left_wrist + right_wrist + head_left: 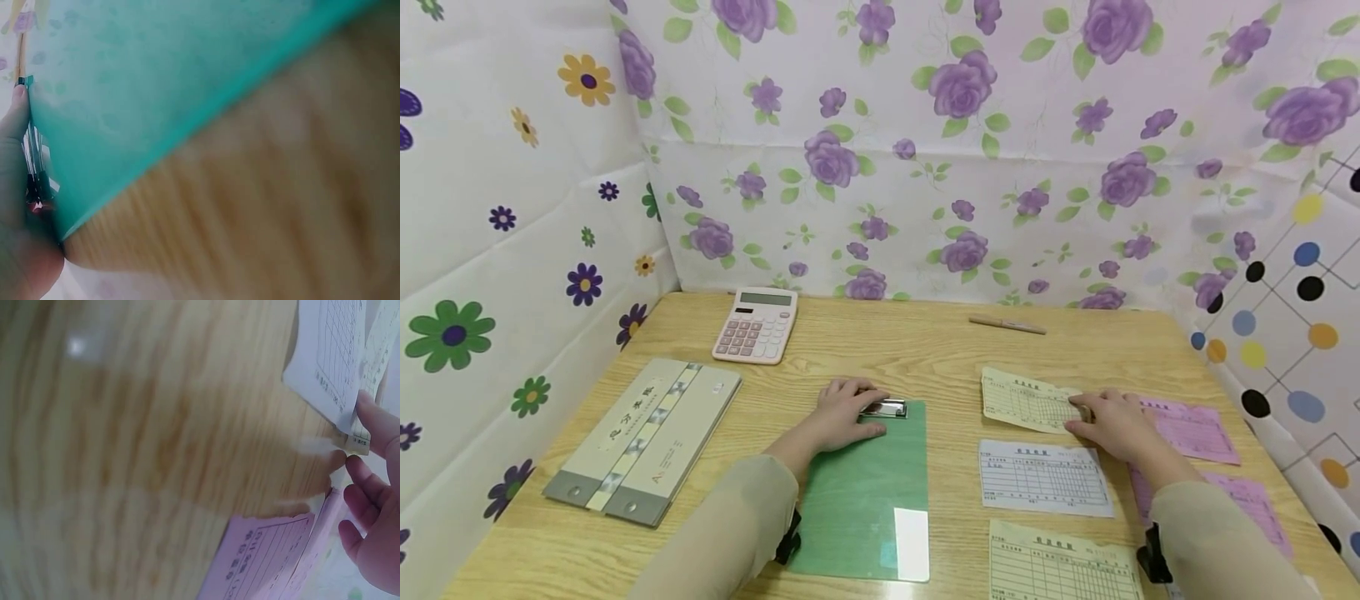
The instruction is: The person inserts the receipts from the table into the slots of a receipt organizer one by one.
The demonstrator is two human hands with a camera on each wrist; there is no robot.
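A green clipboard [867,492] lies on the table, its metal clip [886,407] at the far end. My left hand [842,414] grips the board's far left corner beside the clip, the fingers partly hidden behind it. In the left wrist view, the thumb [19,103] lies along the edge of the green board [125,106]. My right hand [1112,425] pinches the right end of the farthest yellow receipt slip [1026,402], whose surface bends slightly. The right wrist view shows thumb and index finger at the corner of that yellow slip [357,445].
A white slip [1041,479] and another yellow slip [1060,562] lie nearer. Pink slips [1198,429] lie right, partly under the right forearm. A pink calculator [756,325] and a grey-beige ledger binder [647,437] are at left. A brown pen [1006,325] lies at the back.
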